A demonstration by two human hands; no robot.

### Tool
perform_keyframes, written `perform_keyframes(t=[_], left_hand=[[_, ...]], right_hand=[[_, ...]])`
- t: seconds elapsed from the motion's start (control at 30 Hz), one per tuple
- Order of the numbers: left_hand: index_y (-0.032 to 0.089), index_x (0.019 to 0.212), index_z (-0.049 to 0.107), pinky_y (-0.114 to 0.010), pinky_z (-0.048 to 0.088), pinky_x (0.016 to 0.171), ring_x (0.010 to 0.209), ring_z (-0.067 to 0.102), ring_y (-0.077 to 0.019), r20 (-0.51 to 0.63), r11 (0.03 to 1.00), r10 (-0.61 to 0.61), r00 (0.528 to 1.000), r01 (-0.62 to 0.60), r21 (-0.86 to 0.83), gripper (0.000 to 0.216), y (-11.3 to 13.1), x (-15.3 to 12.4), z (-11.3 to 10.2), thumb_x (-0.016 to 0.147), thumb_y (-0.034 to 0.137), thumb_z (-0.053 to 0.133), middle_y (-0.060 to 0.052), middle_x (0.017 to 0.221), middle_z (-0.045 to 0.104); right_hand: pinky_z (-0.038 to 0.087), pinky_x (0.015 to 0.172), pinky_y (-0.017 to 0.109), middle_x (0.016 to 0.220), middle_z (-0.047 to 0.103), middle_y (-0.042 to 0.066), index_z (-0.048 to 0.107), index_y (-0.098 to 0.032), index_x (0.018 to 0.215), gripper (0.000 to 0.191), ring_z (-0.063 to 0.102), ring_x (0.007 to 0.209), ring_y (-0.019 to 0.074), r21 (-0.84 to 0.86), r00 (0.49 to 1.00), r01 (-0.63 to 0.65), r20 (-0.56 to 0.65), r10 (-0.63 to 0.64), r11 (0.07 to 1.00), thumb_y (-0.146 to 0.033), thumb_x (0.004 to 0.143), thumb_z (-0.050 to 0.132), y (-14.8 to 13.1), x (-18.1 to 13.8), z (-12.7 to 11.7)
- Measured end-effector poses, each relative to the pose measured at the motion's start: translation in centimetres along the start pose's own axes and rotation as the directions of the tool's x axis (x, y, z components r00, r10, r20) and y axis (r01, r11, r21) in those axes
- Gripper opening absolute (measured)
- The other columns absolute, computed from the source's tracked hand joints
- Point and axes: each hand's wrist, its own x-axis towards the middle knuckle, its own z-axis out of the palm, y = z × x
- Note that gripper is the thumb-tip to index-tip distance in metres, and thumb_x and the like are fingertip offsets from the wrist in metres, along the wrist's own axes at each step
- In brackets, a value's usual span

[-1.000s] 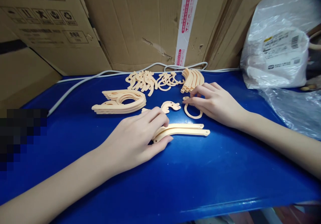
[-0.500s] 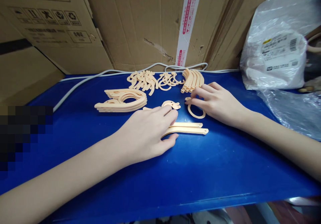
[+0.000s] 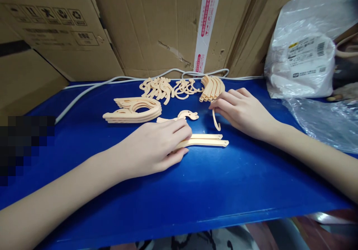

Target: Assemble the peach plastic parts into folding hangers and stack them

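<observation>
Two pale hanger arms (image 3: 208, 143) lie side by side on the blue table. My left hand (image 3: 158, 145) covers their left ends, fingers over the top and thumb along the near side. To the right, my right hand (image 3: 242, 110) pinches a pale hanger hook (image 3: 216, 120) by its upper end, so that its curved end hangs down edge-on. Between the hands lies a curved piece (image 3: 188, 114) with small holes, just beyond the arms; its left part runs toward my left fingers.
Behind, from left to right, are stacked hanger pieces (image 3: 132, 112), a pile of wavy pieces (image 3: 157, 88), several loose hooks (image 3: 184, 88) and a row of curved arms (image 3: 212, 87). A white cable (image 3: 109, 81), cardboard boxes (image 3: 156, 22) and a plastic bag (image 3: 302, 63) border the table (image 3: 179, 197).
My right hand has closed on the hook and tipped it up from lying flat. My left hand stays at the two arms, slightly farther left along them. The view has shifted a little.
</observation>
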Motion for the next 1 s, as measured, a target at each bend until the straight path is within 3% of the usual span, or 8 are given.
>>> perform_keyframes(t=[0.2,0.33,0.43,0.53,0.7,0.83,1.0], left_hand=[[0.019,0.099,0.055,-0.029,0.041,0.065,0.079,0.059,-0.0164,-0.040,0.997,-0.043,0.998,0.040,-0.068,0.014,0.0,0.0,0.6,0.101,0.025,0.042,-0.003,0.100,0.061],[0.018,0.095,0.054,-0.029,0.040,0.065,0.078,0.057,-0.0161,-0.022,0.995,-0.033,0.999,0.031,-0.090,0.015,-0.1,0.0,0.6,0.101,0.024,0.042,-0.002,0.097,0.059],[0.018,0.093,0.054,-0.028,0.040,0.066,0.079,0.057,-0.0161,-0.032,0.995,-0.039,0.999,0.036,-0.098,0.015,-0.1,0.1,0.6,0.101,0.023,0.043,-0.002,0.096,0.058],[0.018,0.091,0.054,-0.028,0.041,0.067,0.080,0.057,-0.0167,-0.058,0.995,-0.051,0.997,0.046,-0.085,0.015,-0.1,0.1,0.8,0.101,0.023,0.043,-0.002,0.095,0.058],[0.018,0.090,0.054,-0.028,0.041,0.064,0.075,0.056,-0.0162,-0.116,0.999,-0.031,0.993,0.030,-0.010,0.012,0.2,0.2,1.3,0.100,0.021,0.048,-0.002,0.092,0.059],[0.016,0.089,0.054,-0.028,0.042,0.064,0.073,0.057,-0.0158,-0.180,0.999,0.011,0.984,-0.002,0.052,0.010,0.4,0.5,1.7,0.098,0.019,0.052,-0.002,0.088,0.060],[0.015,0.089,0.055,-0.027,0.043,0.064,0.073,0.058,-0.0159,-0.218,0.998,0.029,0.976,-0.017,0.059,0.010,0.5,0.7,2.0,0.098,0.020,0.053,-0.003,0.087,0.061]], right_hand=[[0.035,0.074,0.037,0.097,0.070,0.009,0.061,-0.019,0.101,0.022,0.062,0.086,0.0241,0.098,0.998,-0.061,-0.011,0.062,0.993,-0.017,0.101,0.039,-0.4,0.0,0.1],[0.039,0.079,0.038,0.103,0.071,0.008,0.057,-0.020,0.103,0.014,0.064,0.092,0.0230,0.370,0.987,-0.136,-0.028,0.158,0.919,-0.020,0.101,0.043,-0.6,-0.2,0.3],[0.045,0.083,0.038,0.103,0.071,0.006,0.057,-0.022,0.103,0.011,0.065,0.093,0.0213,0.640,0.961,-0.225,0.024,0.274,0.735,-0.028,0.101,0.049,-1.0,-0.1,0.3],[0.051,0.078,0.033,0.100,0.068,0.006,0.061,-0.021,0.100,0.015,0.064,0.086,0.0179,0.852,0.924,-0.276,0.108,0.366,0.446,-0.034,0.099,0.054,-1.6,0.2,0.3],[0.052,0.071,0.027,0.083,0.066,0.002,0.064,-0.017,0.095,0.011,0.061,0.074,0.0129,0.936,0.882,-0.339,0.280,0.380,0.097,-0.028,0.095,0.059,-2.2,0.8,0.3],[0.051,0.067,0.025,0.077,0.067,0.000,0.067,-0.016,0.092,0.011,0.059,0.068,0.0107,0.931,0.859,-0.362,0.351,0.373,-0.041,-0.027,0.092,0.064,-2.5,1.1,0.3],[0.050,0.065,0.024,0.074,0.068,-0.001,0.071,-0.017,0.088,0.013,0.059,0.065,0.0099,0.925,0.858,-0.359,0.380,0.346,-0.127,-0.031,0.087,0.071,-2.8,1.1,0.3]])
